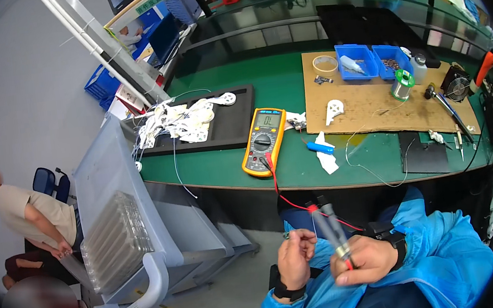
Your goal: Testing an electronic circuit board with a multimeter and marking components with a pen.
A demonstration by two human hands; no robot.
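My right hand (365, 259) is closed around a pair of multimeter probes (333, 229), smeared by motion, one with red ends. From there a red lead (293, 202) runs up to the orange multimeter (264, 142), which lies on the table with its screen lit. Beside it, my left hand (296, 261) pinches something small with a greenish edge; I cannot make out what it is. Both hands are over my lap, in front of the table edge. Near the meter lie a blue-handled tool (320, 148) and a piece of white paper (327, 162).
A black tray (242, 115) holds a heap of white wired parts (185, 121). On the brown board (368, 100) are blue bins (357, 61), a solder spool (401, 84), tape (325, 64) and a soldering iron (448, 109). A grey cart (163, 224) stands left; a person (34, 208) is beyond.
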